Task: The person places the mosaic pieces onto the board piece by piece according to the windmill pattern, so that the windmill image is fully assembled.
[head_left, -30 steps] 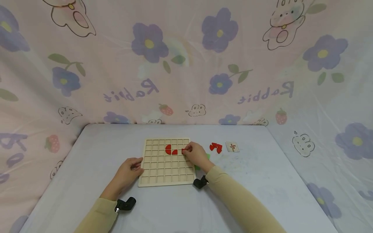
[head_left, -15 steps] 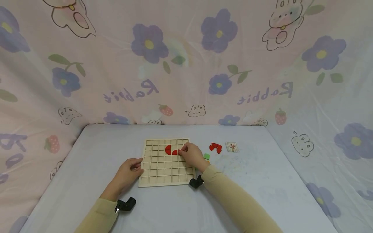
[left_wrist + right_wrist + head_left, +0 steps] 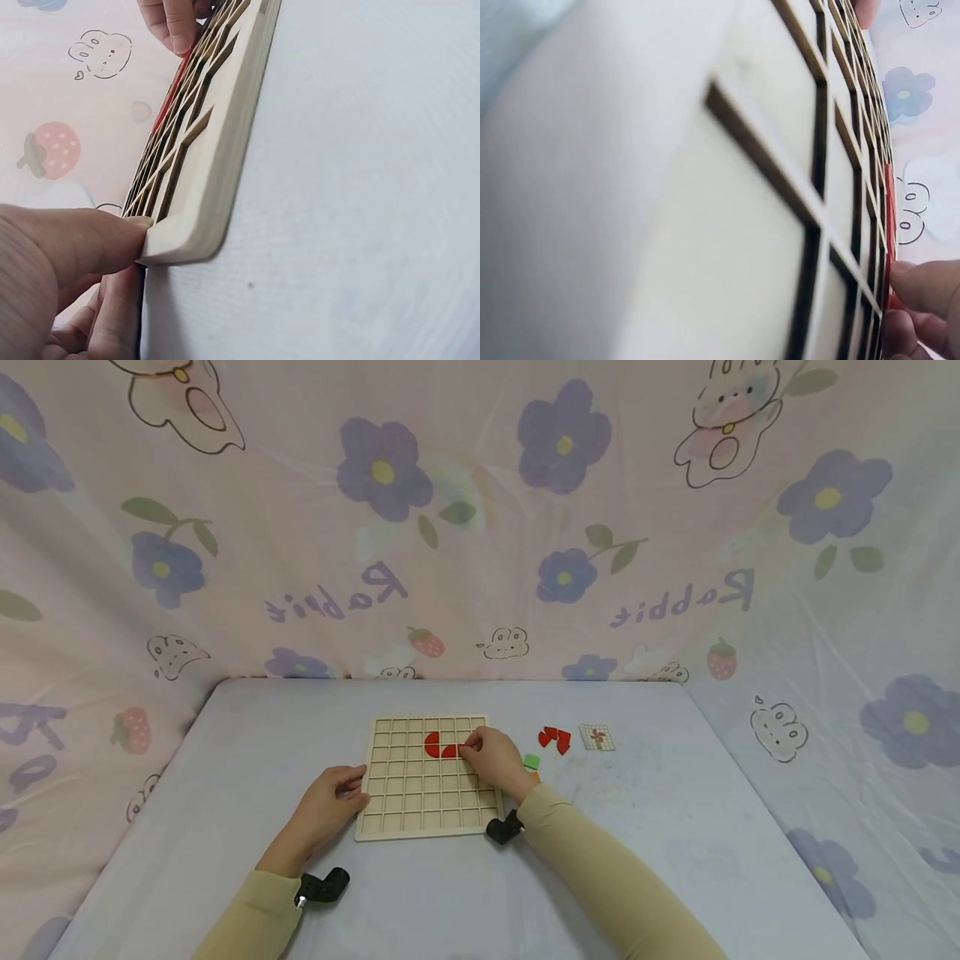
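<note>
A square wooden grid board (image 3: pixel 420 806) lies on the white table. My left hand (image 3: pixel 326 806) grips its left edge; in the left wrist view the thumb (image 3: pixel 97 238) presses on the rim near a corner. My right hand (image 3: pixel 497 762) reaches over the right part of the board and pinches a small red piece (image 3: pixel 462 750) in an upper cell, its shape mostly hidden by the fingers. Just left of it sit a red quarter-circle piece (image 3: pixel 449 752) and a red rounded shape (image 3: pixel 432 745). The right wrist view shows fingertips (image 3: pixel 911 281) against red at the grid.
Several loose red pieces (image 3: pixel 563 742) lie right of the board, beside a small patterned card (image 3: pixel 597 737). A green tile (image 3: pixel 532 762) and an orange piece (image 3: pixel 536 776) lie by the right wrist. A printed cloth (image 3: pixel 480 568) hangs behind the table.
My right hand has moved slightly left with the red piece, now beside the quarter-circle. The green tile and orange piece came into fuller view. The left hand stays put.
</note>
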### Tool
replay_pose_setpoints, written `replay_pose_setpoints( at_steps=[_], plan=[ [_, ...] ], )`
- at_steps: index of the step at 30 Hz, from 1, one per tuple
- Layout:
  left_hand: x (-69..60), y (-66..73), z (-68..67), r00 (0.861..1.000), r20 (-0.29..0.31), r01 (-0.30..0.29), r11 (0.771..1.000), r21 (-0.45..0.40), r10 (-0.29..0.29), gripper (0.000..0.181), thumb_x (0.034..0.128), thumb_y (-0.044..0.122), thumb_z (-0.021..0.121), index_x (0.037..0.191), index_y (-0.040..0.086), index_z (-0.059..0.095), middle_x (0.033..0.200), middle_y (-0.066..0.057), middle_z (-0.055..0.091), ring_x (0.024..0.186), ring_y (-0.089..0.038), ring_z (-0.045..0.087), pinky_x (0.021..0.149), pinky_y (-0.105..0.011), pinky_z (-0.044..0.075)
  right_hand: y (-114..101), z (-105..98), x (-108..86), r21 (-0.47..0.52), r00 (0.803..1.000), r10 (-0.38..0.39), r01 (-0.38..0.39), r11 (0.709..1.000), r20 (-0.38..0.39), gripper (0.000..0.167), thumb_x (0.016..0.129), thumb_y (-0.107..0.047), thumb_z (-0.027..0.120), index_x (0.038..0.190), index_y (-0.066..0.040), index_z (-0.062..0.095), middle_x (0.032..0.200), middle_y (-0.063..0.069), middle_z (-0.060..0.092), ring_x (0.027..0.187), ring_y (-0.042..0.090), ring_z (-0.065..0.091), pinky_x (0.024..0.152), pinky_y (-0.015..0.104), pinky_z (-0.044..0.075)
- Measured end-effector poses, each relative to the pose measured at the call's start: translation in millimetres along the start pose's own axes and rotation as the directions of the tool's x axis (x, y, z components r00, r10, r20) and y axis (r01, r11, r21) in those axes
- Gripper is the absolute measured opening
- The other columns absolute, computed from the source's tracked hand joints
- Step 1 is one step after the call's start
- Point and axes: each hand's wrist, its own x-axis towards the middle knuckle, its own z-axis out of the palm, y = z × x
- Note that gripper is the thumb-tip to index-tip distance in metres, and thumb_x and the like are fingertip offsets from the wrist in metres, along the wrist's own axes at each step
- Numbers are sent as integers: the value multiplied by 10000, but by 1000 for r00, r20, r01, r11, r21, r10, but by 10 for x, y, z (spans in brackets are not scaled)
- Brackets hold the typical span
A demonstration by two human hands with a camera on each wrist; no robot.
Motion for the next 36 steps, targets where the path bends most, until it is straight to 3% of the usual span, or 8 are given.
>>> replay_pose_setpoints(
  at_steps=[10, 18, 27, 36],
  plan=[
    [-12, 18, -9, 1000, 5, -5, 1000, -2, 5, 521, 882, 57, 671, 1366, -36, 502, 1267, -181, 479, 1130, -275, 519, 865, -224, 496, 2, 0, -10, -33, 1000, -4, 3, 999, -1, 127, 926, -251, 661, 963, -130, 678, 812, -48, 596, 734, 125, 542, 670, 295, 469],
    [-7, 25, -10, 1000, 0, -5, 1000, 10, 5, 523, 875, 54, 674, 1363, -31, 508, 1250, -175, 484, 1106, -266, 528, 843, -220, 498, 15, -50, -49, 14, 1000, 13, -13, 1000, -3, 196, 921, -285, 667, 1033, -125, 663, 872, -37, 619, 781, 135, 559, 704, 310, 484],
    [-7, 18, -9, 1000, 3, -7, 1000, 0, 7, 523, 870, 42, 674, 1361, -33, 511, 1256, -182, 479, 1101, -267, 534, 832, -205, 500, 126, -218, -98, 72, 999, 42, -39, 997, -33, 344, 913, -351, 666, 1136, -90, 645, 949, -8, 622, 847, 173, 576, 720, 345, 507],
    [-8, 24, -2, 1000, 1, -7, 1000, -10, 7, 517, 871, 38, 674, 1358, -36, 513, 1241, -186, 484, 1104, -276, 534, 836, -198, 496, 376, -373, -124, 72, 990, 107, -100, 992, -92, 333, 894, -387, 680, 1122, -146, 646, 961, -36, 622, 883, 162, 575, 701, 327, 505]
  ],
)
